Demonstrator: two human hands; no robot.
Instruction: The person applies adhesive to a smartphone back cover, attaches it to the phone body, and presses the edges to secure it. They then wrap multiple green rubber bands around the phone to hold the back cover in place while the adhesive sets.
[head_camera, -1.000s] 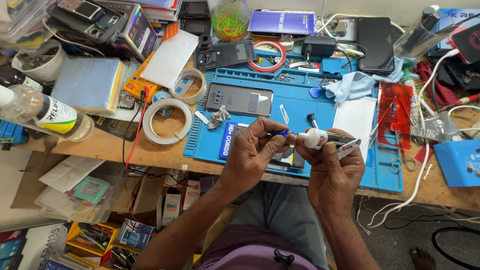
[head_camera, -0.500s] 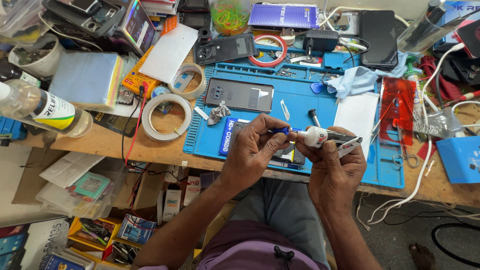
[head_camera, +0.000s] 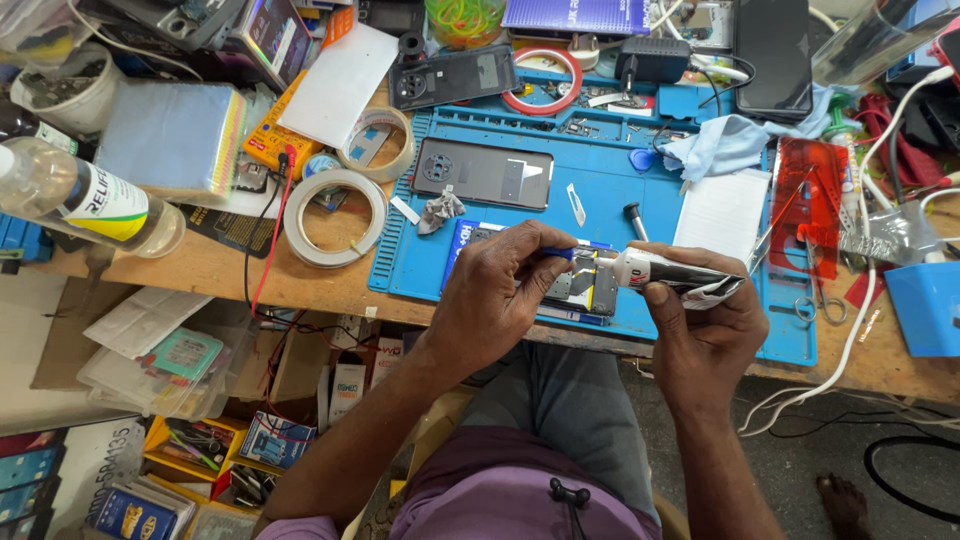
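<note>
L hand (head_camera: 500, 295) at centre of view, its grip pressed together, pinching a small blue cap (head_camera: 560, 254) at the nozzle end of a glue tube (head_camera: 668, 272). R hand (head_camera: 705, 325) just to 3 o'clock of it, fingers wrapped round the tube's crumpled silver tail, so that grip is pinching the tube too. Tube lies roughly level between both hands, white neck toward the L hand. Right under the hands, a small phone part (head_camera: 585, 290) w/ metal frame lies on the blue work mat (head_camera: 620, 190), partly hidden by the L fingers.

On the mat at 12 o'clock of the hands: a dark phone back cover (head_camera: 483, 172), lying flat, w/ a crumpled grey scrap (head_camera: 440, 210) near its lower L corner. White paper sheet (head_camera: 722, 215) at 1 o'clock, light blue cloth (head_camera: 735, 145) above it. At 10 o'clock, off the mat on the wooden desk (head_camera: 215, 270), a white tape roll (head_camera: 335, 217), a second, smaller roll (head_camera: 375, 142) just beyond. Clear bottle (head_camera: 85, 200) lies on its side at 9 o'clock, near desk edge. Scissors (head_camera: 815, 300) at 3 o'clock, beside the mat's R edge
</note>
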